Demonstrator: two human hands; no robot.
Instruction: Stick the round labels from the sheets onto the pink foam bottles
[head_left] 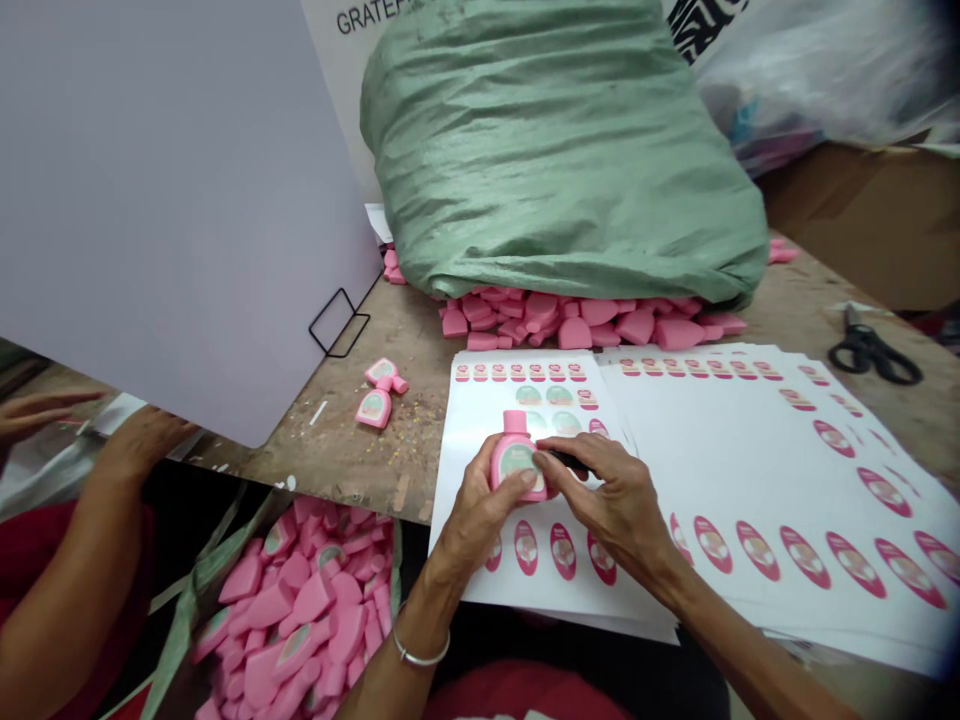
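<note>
Pink toy bottle [516,455]: held over the left sticker sheet [466,430], cap pointing away from the wearer, green label facing up
Left hand [476,500]: wrapped around the bottle's left side, thumb pressed on the lower label, silver bangle [417,661] at the wrist
Right hand [611,490]: thumb and forefinger brought together at the bottle's right edge, pinching a dark slim tool [568,460], mostly hidden
Right sticker stack [690,430]: beside the left sheet, on the wooden table [412,460]
Labelled bottles [373,408]: two, touching, left of the sheets
Green sack [562,160]: behind the sheets, pink pieces [585,325] along its lower edge
Black-handled scissors [874,355]: far right
Co-worker's hand [139,440]: far left, beside the pale board [172,200]
</note>
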